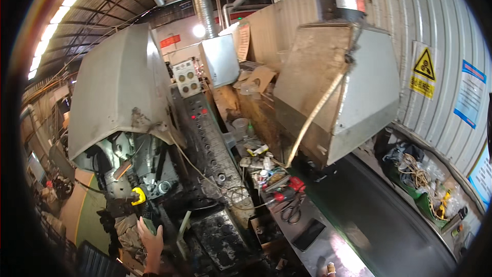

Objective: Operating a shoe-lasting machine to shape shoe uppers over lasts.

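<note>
The left hand [151,238] is reaching up from the lower edge toward the open front of the grey machine [120,84], with its fingers curling around a small dark green piece [149,225]; the piece is sitting just below the machine's yellow part [137,195] and close to the metal works under the big grey hood. The right hand is lying outside the picture, so its state cannot be told. To the right of the machine, a slanted control panel [207,138] with red lights and rows of knobs is running down toward a cluttered table [328,246]. On the table, well to the right of the machine, red-handled tools [288,189], black scissors [292,212] and a flat black slab [309,234] are lying. Farther right of the machine, a large metal extraction hood [338,92] is hanging over a dark conveyor belt [379,220].
</note>
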`<state>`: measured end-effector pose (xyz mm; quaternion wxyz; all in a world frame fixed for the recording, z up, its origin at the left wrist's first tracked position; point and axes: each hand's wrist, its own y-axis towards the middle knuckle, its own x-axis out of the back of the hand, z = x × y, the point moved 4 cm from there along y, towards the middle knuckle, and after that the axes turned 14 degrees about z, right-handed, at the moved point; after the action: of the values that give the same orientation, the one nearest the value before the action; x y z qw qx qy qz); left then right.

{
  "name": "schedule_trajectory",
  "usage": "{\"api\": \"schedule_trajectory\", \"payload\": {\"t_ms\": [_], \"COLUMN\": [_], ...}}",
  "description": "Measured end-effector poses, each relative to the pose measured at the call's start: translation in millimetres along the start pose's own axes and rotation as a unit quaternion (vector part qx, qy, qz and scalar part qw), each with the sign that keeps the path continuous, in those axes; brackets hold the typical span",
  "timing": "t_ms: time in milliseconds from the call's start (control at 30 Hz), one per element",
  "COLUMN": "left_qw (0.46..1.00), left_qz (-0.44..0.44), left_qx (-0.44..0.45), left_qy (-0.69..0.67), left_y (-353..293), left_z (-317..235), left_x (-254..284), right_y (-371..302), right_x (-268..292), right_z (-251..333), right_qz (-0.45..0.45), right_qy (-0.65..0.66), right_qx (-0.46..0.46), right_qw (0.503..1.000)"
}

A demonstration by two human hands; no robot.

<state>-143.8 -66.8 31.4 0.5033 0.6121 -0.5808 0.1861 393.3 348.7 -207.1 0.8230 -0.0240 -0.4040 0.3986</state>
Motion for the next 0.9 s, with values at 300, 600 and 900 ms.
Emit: {"api": "schedule_trajectory", "payload": {"t_ms": [300,600,900], "left_qw": [0.979,0.977,0.690], "left_qz": [0.050,0.059,0.130], "left_qx": [0.124,0.109,0.246], "left_qy": [-0.151,-0.173,-0.668], "left_y": [19,22,-29], "left_z": [21,42,-54], "left_x": [-1,-4,-26], "right_y": [10,8,-11], "right_x": [-6,4,45], "right_z": [-1,14,82], "right_qz": [-0.024,-0.003,0.030], "right_qy": [-0.028,0.001,0.093], "right_qx": [0.058,0.039,0.015], "right_qw": [0.998,0.999,0.995]}}
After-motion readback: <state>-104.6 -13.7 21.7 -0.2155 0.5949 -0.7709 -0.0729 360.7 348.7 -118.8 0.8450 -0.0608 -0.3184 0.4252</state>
